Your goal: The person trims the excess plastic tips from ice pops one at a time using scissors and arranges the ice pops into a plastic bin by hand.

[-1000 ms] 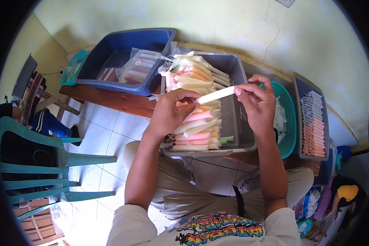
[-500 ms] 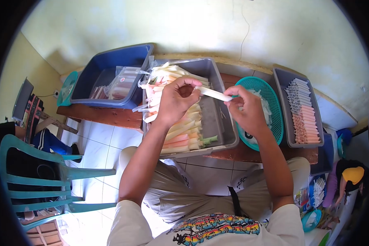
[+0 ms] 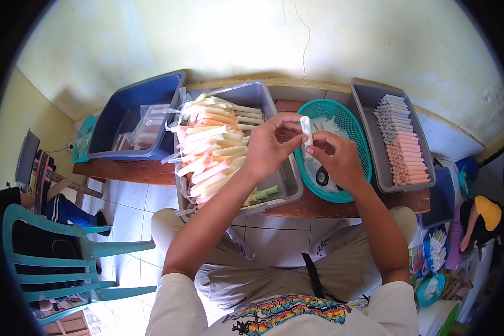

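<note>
My left hand (image 3: 271, 145) and my right hand (image 3: 339, 159) meet above the near-left rim of a green mesh basket (image 3: 365, 137). Between them, a short white tube-shaped stick (image 3: 307, 132) in plastic wrap stands nearly upright. Fingers of both hands pinch it from either side. Inside the basket lie clear plastic pieces (image 3: 333, 126) and a black-ringed object (image 3: 322, 176), possibly scissors. Below my left forearm, a grey tray (image 3: 290, 187) holds many pale yellow and pink wrapped sticks (image 3: 207, 137), with clear plastic bags along its left side.
Right of the basket, another grey tray (image 3: 372, 120) holds neat rows of white and pink wrapped sticks (image 3: 407, 148). A blue bin (image 3: 109, 120) with bagged sticks stands left. The containers rest on a wooden bench (image 3: 131, 172). A green plastic chair (image 3: 50, 260) is lower left; another person (image 3: 476, 224) is far right.
The white stick has turned from lying almost level to nearly upright. My hands have drawn closer together around it. The view has shifted slightly, so the trays appear further left.
</note>
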`<state>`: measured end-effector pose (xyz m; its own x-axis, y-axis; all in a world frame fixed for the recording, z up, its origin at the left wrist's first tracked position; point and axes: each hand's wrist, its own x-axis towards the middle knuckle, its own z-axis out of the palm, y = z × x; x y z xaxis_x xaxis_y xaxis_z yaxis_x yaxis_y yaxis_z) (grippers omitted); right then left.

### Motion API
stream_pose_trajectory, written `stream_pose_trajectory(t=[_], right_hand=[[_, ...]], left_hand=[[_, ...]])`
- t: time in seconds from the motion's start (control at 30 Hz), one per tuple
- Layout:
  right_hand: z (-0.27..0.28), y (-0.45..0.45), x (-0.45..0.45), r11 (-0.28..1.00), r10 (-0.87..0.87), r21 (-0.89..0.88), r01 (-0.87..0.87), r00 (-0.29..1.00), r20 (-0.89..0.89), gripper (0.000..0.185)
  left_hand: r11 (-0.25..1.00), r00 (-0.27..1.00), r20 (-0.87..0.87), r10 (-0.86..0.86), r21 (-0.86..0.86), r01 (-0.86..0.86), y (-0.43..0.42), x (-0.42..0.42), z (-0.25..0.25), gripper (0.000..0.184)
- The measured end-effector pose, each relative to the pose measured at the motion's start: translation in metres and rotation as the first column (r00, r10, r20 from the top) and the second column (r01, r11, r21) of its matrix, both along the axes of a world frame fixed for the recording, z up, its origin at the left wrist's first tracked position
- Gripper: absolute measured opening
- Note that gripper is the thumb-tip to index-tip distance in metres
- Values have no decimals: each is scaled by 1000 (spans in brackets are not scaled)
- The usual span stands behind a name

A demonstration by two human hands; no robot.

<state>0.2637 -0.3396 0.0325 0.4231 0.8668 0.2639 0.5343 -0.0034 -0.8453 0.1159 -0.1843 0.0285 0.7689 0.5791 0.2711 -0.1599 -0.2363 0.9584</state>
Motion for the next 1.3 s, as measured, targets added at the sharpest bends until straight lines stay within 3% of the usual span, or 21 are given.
stream_pose_trajectory(t=[0.03,0.37,0.47,0.53,0.6,0.63,0.7,0.73,0.8,1.0,1.2,1.3], right_hand=[[-2,-2,2,1000,-5,1,5,1000,-6,29],[-17,-20,27,995,-101,-3,101,994,-47,31],[-25,-26,34,990,-138,-37,137,990,-29,33],[-33,-31,38,987,-157,-43,155,987,-40,35],[-41,-40,44,961,-151,-215,171,982,110,49],[-54,-44,46,961,-153,-217,173,982,107,49],[-75,-47,44,921,-134,-265,286,871,473,62],[-77,-47,41,921,-134,-266,286,872,471,62],[-78,-43,32,831,-125,-453,323,902,413,71],[-74,-28,25,754,-162,-560,343,923,349,77],[-94,-26,37,835,-119,-462,300,917,380,83],[-94,-31,43,883,-127,-383,272,923,364,84]], left_hand=[[995,999,-1,-39,-97,38,-3,5,-4,38],[998,982,-186,15,67,-2,-25,42,-9,27],[999,998,-56,21,43,-18,-23,54,-36,30],[998,996,-80,43,57,-39,-24,55,-38,30],[996,992,-106,62,74,-54,-24,56,-41,31],[995,995,-79,67,79,-60,-23,57,-44,31],[994,996,-55,71,84,-67,-22,59,-46,31],[993,995,-59,85,89,-79,-22,59,-46,32],[992,993,-66,97,92,-91,-23,58,-46,32],[984,995,-43,94,153,-86,-22,59,-48,32],[971,993,-29,111,216,-102,-22,58,-40,33],[972,991,60,120,195,-129,-18,59,-36,32]])
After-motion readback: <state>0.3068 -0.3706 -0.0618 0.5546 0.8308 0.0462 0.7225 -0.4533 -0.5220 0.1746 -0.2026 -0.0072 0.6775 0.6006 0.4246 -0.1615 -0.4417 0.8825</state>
